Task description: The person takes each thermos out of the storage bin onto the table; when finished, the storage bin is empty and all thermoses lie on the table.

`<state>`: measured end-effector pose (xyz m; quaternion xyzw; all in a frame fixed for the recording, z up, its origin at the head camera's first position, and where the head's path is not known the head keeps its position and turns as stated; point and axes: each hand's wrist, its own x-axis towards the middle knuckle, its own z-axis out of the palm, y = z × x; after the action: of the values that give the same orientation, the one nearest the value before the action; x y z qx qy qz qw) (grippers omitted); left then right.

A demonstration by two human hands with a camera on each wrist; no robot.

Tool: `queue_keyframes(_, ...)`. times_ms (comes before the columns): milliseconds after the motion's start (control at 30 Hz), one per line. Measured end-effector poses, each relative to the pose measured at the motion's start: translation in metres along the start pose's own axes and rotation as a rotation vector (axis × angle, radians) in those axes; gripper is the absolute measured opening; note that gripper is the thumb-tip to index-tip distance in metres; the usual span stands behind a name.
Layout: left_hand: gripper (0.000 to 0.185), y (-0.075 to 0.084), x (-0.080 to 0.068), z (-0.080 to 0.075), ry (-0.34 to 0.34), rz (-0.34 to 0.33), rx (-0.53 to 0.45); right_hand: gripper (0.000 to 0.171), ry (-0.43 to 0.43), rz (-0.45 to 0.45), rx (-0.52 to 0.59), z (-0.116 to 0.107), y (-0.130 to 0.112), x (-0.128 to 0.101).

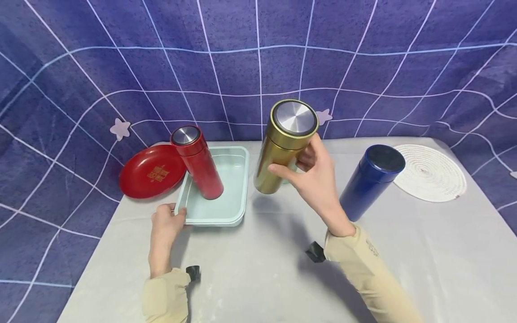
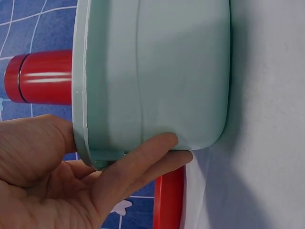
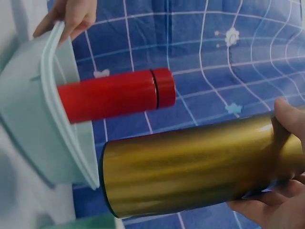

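My right hand (image 1: 319, 177) grips a gold thermos bottle (image 1: 278, 154) with a silver-topped lid, held up just right of a pale green plastic basin (image 1: 232, 197). In the right wrist view the gold bottle's base (image 3: 107, 183) hangs beside the basin's rim. A red thermos bottle (image 1: 202, 168) stands inside the basin. My left hand (image 1: 165, 226) pinches the basin's near left corner, thumb over the rim. The left wrist view shows its fingers (image 2: 147, 157) against the basin's outer wall.
To the left lies a red plate (image 1: 139, 175) with gold characters, close to the basin. At right stands a blue thermos bottle (image 1: 369, 184), partly behind my right wrist, with a white round woven mat (image 1: 432, 172) beyond it. A patterned blue curtain (image 1: 242, 72) closes off the back.
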<state>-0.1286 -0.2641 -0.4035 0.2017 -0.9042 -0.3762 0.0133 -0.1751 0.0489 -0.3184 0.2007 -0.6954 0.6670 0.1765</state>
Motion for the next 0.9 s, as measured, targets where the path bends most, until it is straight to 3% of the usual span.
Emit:
queue_keyframes(400, 0.039, 0.002, -0.001, 0.000, -0.005, -0.011, -0.003, 0.067, 0.030, 0.114, -0.134, -0.039, 0.017, -0.027)
queue_keyframes(900, 0.040, 0.000, -0.002, 0.000, -0.009, -0.013, -0.036, 0.064, 0.099, 0.205, -0.316, -0.060, 0.041, -0.051)
